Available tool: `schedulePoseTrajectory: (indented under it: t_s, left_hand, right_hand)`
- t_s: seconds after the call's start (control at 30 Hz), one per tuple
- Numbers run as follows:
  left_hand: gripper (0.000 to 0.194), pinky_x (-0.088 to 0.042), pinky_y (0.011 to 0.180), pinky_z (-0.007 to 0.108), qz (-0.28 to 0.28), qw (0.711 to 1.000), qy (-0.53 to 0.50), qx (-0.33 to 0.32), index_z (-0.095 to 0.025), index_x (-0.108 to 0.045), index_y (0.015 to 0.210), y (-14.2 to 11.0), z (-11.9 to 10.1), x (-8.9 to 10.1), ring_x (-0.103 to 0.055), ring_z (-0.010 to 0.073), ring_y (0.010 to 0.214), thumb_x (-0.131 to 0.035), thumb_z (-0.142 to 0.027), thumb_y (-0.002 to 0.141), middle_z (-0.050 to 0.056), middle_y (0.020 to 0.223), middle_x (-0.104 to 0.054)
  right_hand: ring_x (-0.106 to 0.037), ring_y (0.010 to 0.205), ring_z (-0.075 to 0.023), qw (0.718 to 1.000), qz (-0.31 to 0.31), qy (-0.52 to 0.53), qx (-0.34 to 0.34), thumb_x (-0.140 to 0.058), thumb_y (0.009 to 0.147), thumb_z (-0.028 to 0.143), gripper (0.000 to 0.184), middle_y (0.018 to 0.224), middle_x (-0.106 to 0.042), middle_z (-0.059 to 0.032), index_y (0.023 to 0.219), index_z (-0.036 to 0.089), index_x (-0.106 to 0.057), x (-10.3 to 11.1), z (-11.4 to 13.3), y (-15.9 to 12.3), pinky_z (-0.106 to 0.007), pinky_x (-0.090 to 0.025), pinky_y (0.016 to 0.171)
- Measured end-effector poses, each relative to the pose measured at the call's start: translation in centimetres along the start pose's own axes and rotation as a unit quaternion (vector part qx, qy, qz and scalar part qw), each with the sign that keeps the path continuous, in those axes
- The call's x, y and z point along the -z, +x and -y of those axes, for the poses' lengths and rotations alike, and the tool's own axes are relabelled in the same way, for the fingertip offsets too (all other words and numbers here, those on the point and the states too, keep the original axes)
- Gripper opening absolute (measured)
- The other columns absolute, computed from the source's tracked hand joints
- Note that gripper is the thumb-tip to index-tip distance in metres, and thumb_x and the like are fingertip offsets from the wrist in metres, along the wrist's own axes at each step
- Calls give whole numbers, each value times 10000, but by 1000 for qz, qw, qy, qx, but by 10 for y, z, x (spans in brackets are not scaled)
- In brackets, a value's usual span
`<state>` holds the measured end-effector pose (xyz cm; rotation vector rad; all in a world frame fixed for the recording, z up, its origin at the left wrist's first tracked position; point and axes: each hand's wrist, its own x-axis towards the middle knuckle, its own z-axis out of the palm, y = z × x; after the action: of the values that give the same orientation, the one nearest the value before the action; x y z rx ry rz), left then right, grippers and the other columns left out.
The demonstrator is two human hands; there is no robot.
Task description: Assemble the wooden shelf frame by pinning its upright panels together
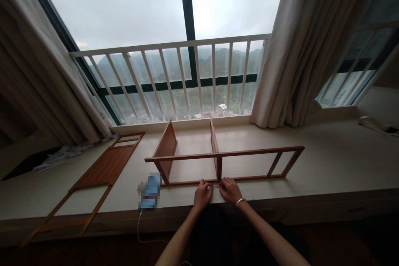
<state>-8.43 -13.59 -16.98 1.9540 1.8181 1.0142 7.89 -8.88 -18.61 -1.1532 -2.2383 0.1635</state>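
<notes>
Both hands meet at the near lower rail of a reddish-brown wooden frame (pixel 224 153), which stands on its long edge with two upright panels joined to it. A thin, pale, rod-like piece (pixel 213 186) spans the gap between my fingertips, too small to identify. My left hand (pixel 203 194) pinches its left end, fingers closed. At the other end, just below the frame's middle post, the curled fingers of my right hand (pixel 230 191) pinch it too. A bracelet (pixel 240 202) circles the right wrist.
A second wooden frame with a panel (pixel 98 164) lies flat to the left, overhanging the front edge of the pale sill (pixel 330 162). A phone (pixel 151 191) with a white cable sits left of my hands. Behind are a white railing (pixel 170 45), window and curtains (pixel 286 50).
</notes>
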Motion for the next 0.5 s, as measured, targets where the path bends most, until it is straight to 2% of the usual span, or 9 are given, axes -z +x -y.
schedulePoseTrajectory:
  t_s: [0.27,0.5]
  left_hand:
    - [212,-387,668,206,-8,1000,-1,6,-198,-594,828,0,7,-1,-481,84,683,-398,-270,788,18,827,-452]
    - [182,-385,668,201,-16,1000,0,2,-197,-605,785,1,12,-2,-479,85,701,-429,-242,763,13,812,-447]
  right_hand:
    - [-471,728,-147,999,24,38,11,-474,714,201,91,723,-540,-8,743,203,-560,3,3,0,-269,-318,705]
    - [-476,725,-149,999,19,35,7,-489,707,231,75,701,-544,-9,702,194,-555,0,4,1,-277,-320,712]
